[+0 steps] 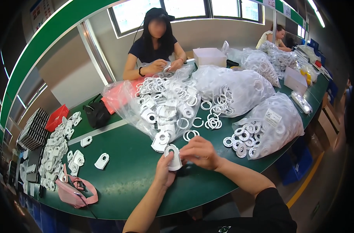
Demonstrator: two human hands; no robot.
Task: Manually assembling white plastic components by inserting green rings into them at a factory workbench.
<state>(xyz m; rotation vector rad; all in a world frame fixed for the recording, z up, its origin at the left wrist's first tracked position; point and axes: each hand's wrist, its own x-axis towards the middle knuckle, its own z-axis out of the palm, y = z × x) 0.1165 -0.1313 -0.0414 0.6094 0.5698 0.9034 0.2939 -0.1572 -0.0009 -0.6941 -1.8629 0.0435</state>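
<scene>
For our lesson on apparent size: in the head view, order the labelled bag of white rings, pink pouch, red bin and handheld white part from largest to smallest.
1. Labelled bag of white rings
2. Pink pouch
3. Red bin and handheld white part: too alike to rank

White part (175, 164), green tabletop (126, 174), pink pouch (70, 192), red bin (57, 118)

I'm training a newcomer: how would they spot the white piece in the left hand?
Find the green table, then the leftmost open clear bag of white parts. Just below it in the picture, the left hand holds a flat white piece with a rounded, holed top, the right hand close beside. Similar pieces nearby lie loose or heaped; this one is held up.
</scene>
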